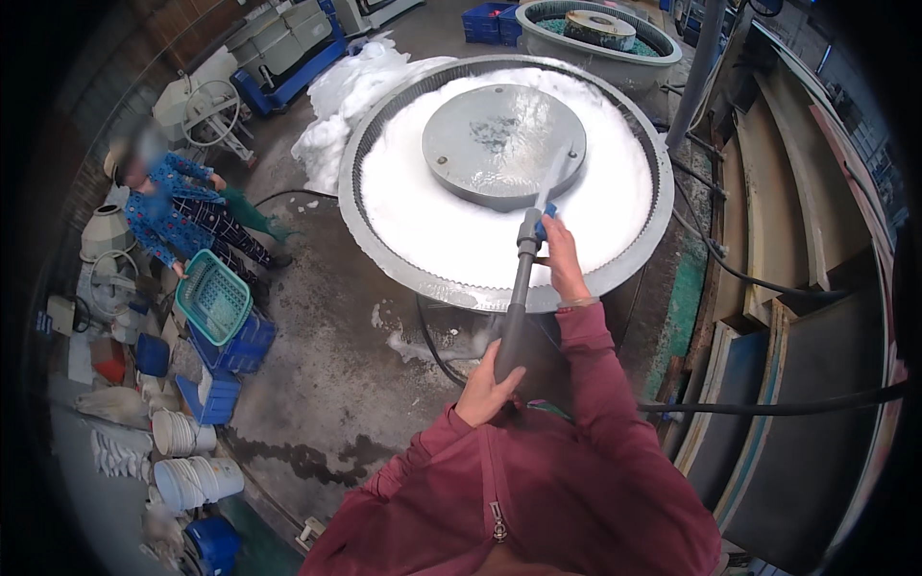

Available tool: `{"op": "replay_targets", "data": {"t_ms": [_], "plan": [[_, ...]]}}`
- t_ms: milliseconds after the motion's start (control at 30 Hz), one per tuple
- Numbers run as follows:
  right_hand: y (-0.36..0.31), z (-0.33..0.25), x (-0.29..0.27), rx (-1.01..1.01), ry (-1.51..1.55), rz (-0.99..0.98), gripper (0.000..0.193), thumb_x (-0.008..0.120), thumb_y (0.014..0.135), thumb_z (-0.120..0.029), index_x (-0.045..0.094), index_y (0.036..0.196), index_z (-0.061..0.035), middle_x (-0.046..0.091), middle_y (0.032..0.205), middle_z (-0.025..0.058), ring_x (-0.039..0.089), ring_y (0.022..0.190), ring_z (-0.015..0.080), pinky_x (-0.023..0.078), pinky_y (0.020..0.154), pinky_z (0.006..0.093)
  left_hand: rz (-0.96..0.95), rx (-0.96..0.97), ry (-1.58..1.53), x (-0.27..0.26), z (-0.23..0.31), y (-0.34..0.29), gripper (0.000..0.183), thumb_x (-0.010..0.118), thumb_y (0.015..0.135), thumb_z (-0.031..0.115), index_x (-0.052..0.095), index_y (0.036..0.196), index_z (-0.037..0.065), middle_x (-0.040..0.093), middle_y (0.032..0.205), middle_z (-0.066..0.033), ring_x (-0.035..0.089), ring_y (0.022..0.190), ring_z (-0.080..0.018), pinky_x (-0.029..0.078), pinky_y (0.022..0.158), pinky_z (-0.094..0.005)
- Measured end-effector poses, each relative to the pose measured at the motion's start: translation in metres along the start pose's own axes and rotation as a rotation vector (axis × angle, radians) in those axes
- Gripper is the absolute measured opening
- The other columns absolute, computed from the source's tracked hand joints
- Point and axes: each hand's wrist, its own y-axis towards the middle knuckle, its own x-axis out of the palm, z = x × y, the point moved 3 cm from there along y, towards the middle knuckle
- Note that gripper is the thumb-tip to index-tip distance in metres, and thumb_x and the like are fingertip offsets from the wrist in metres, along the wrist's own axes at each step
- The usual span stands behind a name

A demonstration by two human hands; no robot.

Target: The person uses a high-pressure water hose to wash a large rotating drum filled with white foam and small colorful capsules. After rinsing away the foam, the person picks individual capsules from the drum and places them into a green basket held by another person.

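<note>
Both my hands are on a grey plastic water pipe [523, 278]. My left hand [488, 389] is closed around its thicker dark lower part, close to my body. Farther along, my right hand [564, 259] is closed at the blue valve handle [547, 219] near the outlet. A stream of water [554, 175] leaves the pipe and strikes a round grey metal cover [504, 139]. White foam [399, 206] surrounds that cover inside a large round grey tub [370, 254] with a ridged inner wall.
A person [178, 202] at the left holds a teal basket [216, 298] above blue crates [240, 348]. Foam [341, 106] lies on the floor beyond the tub. White buckets [197, 483] stand lower left. A black hose [768, 408] crosses from the right, near tilted panels [797, 422]. Another round tub [615, 60] is behind.
</note>
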Motion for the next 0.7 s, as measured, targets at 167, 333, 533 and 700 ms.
{"op": "replay_targets", "data": {"t_ms": [167,333,533,700], "plan": [[-0.011,-0.013,0.003,0.147,0.214,-0.076,0.03,0.049,0.087,-0.033,0.05,0.093,-0.0036,0.052,0.075,0.0056,0.055,0.063,0.0151,0.053,0.056,0.0346,-0.027,0.027,0.005,0.014,-0.001,0.005,0.045,0.06,0.082,0.017,0.041,0.121,0.003,0.06,0.1,-0.015,0.059,0.092,-0.022,0.045,0.079,-0.0315],[0.024,-0.02,0.0,0.233,0.189,-0.118,0.024,0.056,0.08,-0.023,0.048,0.09,-0.0023,0.05,0.072,0.0077,0.055,0.058,0.0188,0.055,0.05,0.0372,-0.079,0.05,-0.126,0.029,-0.007,0.025,0.039,0.06,0.084,0.015,0.044,0.118,0.005,0.053,0.086,-0.0048,0.049,0.072,-0.0105,0.041,0.063,-0.0253],[0.03,-0.051,0.038,0.162,0.093,-0.104,0.02,0.056,0.079,-0.019,0.05,0.089,-0.0019,0.053,0.072,0.0094,0.055,0.059,0.0193,0.055,0.05,0.0382,-0.023,0.054,-0.098,0.015,0.015,0.018,0.039,0.059,0.082,0.016,0.046,0.117,0.006,0.057,0.101,-0.0129,0.056,0.094,-0.0205,0.043,0.082,-0.0312],[0.016,-0.015,0.064,0.298,-0.043,-0.209,0.025,0.058,0.078,-0.025,0.05,0.089,-0.0042,0.05,0.071,0.0059,0.054,0.056,0.0171,0.053,0.047,0.0373,0.043,0.045,-0.287,0.012,-0.009,0.008,0.029,0.056,0.086,0.009,0.044,0.112,0.01,0.046,0.063,0.0033,0.038,0.044,-0.0032,0.03,0.039,-0.0195]]}}
